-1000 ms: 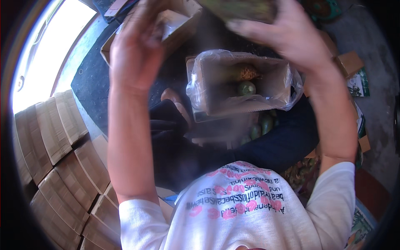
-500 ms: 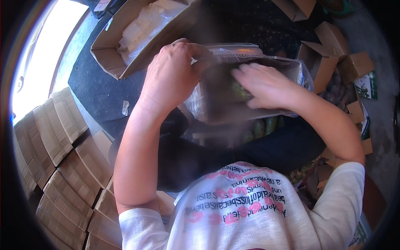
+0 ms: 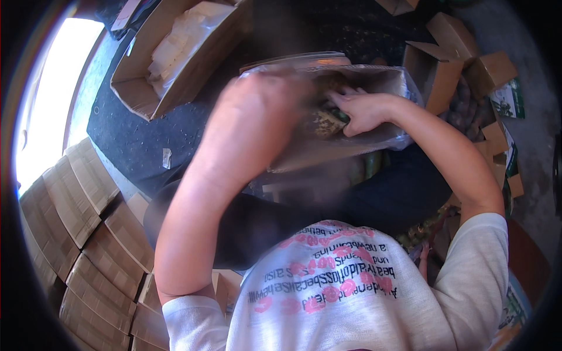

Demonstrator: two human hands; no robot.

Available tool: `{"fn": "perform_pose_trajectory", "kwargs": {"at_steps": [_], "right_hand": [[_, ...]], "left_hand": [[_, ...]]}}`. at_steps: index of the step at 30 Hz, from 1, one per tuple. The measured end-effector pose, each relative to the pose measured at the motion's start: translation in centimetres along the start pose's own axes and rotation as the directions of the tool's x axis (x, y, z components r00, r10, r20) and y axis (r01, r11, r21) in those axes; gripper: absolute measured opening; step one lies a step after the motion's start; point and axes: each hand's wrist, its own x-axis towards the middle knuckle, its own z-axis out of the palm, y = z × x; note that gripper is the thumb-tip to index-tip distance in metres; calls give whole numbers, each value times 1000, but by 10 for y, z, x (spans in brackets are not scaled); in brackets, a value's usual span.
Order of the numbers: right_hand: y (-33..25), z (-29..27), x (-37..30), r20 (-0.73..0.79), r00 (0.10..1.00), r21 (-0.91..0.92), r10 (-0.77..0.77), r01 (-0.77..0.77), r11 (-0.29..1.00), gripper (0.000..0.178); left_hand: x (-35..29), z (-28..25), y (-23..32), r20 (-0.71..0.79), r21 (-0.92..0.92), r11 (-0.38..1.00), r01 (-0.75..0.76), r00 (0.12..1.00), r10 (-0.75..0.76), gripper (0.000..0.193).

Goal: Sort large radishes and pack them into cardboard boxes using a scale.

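Observation:
A cardboard box [image 3: 393, 88] lined with clear plastic [image 3: 414, 99] sits in front of my legs. My right hand [image 3: 364, 110] reaches inside it, thumb and fingers around a mottled green-brown piece of produce [image 3: 331, 124]. What kind of produce it is cannot be made out. Over the left end of the same box is my left hand [image 3: 263, 108], its fingers smeared by motion, so whether they hold anything does not show. My left hand and forearm hide that end of the box.
An open long carton [image 3: 132, 90] with pale sheets and plastic [image 3: 181, 44] stands at the far left. Stacked flattened cartons [image 3: 88, 222] fill the near left. Right of the box is an open carton [image 3: 430, 73], with dark elongated produce [image 3: 468, 114] beside it. Green produce [image 3: 372, 164] shows below the box.
My left hand has moved from the box's far left rim to above its left end. The right hand now closes around the mottled produce. The whole view has shifted slightly.

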Motion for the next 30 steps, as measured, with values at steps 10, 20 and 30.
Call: {"fn": "perform_pose_trajectory", "kwargs": {"at_steps": [10, 20, 30], "right_hand": [[4, 15, -11, -65, 995, -411, -78, 45, 910, 93], [45, 33, -23, -301, 947, -529, -115, -66, 846, 33], [51, 50, -37, -492, 832, -555, -255, -74, 829, 26]], "left_hand": [[35, 133, 5, 271, 227, 974, 4, 960, -67, 42], [52, 148, 9, 455, 361, 932, 45, 864, -218, 25], [28, 168, 16, 283, 301, 947, 117, 937, -206, 21]]}}
